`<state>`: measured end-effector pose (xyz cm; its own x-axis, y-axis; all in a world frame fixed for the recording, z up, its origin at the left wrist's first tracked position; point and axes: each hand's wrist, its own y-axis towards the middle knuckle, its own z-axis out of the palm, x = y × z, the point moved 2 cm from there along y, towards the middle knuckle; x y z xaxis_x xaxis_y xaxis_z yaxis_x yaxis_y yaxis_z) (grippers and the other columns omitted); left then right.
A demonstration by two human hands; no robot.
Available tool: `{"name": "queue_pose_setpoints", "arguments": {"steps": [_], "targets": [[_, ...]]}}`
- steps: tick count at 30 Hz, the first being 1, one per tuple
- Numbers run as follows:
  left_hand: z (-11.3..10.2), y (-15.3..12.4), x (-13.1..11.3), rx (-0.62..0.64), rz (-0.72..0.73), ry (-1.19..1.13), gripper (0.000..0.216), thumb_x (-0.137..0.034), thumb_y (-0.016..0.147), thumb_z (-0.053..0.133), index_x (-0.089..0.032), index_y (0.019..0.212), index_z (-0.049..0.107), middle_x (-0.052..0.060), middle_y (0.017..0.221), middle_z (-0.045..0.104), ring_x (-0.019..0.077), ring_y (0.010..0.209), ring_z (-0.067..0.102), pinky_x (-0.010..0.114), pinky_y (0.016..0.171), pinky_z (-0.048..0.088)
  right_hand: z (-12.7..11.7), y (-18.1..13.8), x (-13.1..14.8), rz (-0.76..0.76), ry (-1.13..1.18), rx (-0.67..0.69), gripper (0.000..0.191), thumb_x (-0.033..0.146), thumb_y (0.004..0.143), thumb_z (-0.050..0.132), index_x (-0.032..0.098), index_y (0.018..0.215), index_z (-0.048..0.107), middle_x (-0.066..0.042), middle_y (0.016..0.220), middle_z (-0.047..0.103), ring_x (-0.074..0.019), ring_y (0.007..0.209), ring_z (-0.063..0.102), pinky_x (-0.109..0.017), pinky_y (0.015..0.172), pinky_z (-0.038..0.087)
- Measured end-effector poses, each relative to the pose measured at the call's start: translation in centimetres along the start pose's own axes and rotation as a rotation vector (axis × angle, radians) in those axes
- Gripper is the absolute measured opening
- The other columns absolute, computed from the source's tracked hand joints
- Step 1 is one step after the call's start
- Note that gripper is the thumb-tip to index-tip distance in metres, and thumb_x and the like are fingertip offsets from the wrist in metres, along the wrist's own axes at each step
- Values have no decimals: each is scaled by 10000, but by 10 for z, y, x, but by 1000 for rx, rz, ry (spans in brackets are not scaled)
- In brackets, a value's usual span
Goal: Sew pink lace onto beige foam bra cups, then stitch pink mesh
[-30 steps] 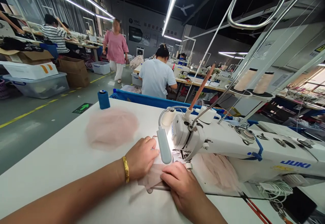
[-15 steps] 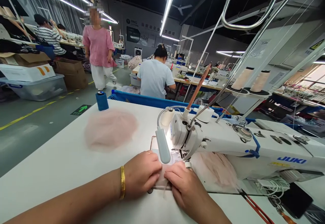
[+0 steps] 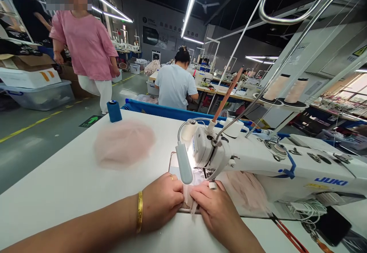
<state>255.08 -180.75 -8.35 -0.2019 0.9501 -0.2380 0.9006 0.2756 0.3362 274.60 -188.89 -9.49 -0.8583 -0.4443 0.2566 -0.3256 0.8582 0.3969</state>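
My left hand [image 3: 164,196], with a gold bracelet at the wrist, is closed on the left edge of a strip of sheer pink fabric [image 3: 187,198]. My right hand [image 3: 215,203] pinches the same fabric from the right, just in front of the needle area of a white JUKI sewing machine [image 3: 243,151]. Loose ends of the fabric hang toward me between the two hands. A grey lamp [image 3: 184,163] lights the stitching spot and partly hides it. Under the machine arm lies more pink mesh fabric [image 3: 246,190].
A pile of sheer pink fabric [image 3: 124,144] lies on the white table [image 3: 71,191], with a blue thread spool [image 3: 114,111] behind it. Red-handled tweezers [image 3: 288,232] and a black phone [image 3: 332,225] are at the right. A person in pink [image 3: 86,44] walks beyond the table; another sits ahead [image 3: 174,86].
My hands have shifted slightly; the right one moved a little right, and more fabric shows between them. The person in pink has come closer and to the left.
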Motion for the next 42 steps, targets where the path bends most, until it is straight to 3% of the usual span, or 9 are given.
{"name": "queue_pose_setpoints", "arguments": {"steps": [8, 16, 20, 23, 30, 35, 42], "targets": [[8, -2, -1, -90, 8, 41, 212, -90, 880, 549, -186, 694, 512, -12, 779, 630, 175, 698, 476, 361, 703, 370, 3, 0, -3, -25, 35, -70, 508, -48, 818, 502, 283, 1150, 699, 9, 1020, 773, -241, 888, 608, -369, 768, 328], [9, 3, 4, -91, -12, 93, 165, -93, 871, 602, -186, 738, 575, 12, 818, 655, 201, 773, 534, 375, 749, 399, 5, 3, -8, 35, -52, -39, 487, -40, 804, 474, 266, 1111, 696, 1, 1138, 754, -260, 933, 552, -362, 809, 399], [6, 5, 6, -187, -40, 151, 147, -94, 861, 618, -186, 746, 609, 42, 820, 617, 217, 812, 539, 361, 715, 390, 6, 2, -11, 57, -118, -26, 512, -11, 823, 457, 235, 1210, 685, -65, 1150, 748, -286, 988, 569, -383, 817, 439], [4, 5, 8, -222, -22, 172, 163, -90, 884, 593, -183, 751, 607, 49, 846, 622, 226, 842, 541, 366, 738, 395, 1, 2, -5, -20, -75, -67, 521, 4, 868, 421, 220, 1284, 650, -80, 1202, 741, -289, 1017, 585, -405, 847, 438], [5, 6, 11, -184, -3, 158, 184, -81, 895, 543, -175, 737, 545, 27, 781, 603, 212, 774, 511, 370, 740, 383, -4, 5, 7, -58, 55, -16, 442, -4, 857, 447, 258, 1113, 692, -19, 982, 760, -240, 870, 619, -385, 799, 381], [6, 6, 12, -253, 13, 141, 212, -99, 937, 522, -177, 746, 571, 33, 778, 604, 216, 790, 506, 361, 733, 366, -3, 4, 7, -42, 61, -28, 442, -17, 829, 451, 255, 1085, 688, -7, 969, 759, -233, 834, 614, -371, 768, 351], [7, 7, 14, -220, -2, 151, 172, -91, 917, 558, -177, 769, 576, 20, 794, 615, 214, 784, 511, 369, 761, 369, 0, 3, 4, -27, 66, -56, 474, -9, 853, 455, 261, 1168, 684, -7, 1048, 765, -245, 915, 627, -375, 811, 361]]}}
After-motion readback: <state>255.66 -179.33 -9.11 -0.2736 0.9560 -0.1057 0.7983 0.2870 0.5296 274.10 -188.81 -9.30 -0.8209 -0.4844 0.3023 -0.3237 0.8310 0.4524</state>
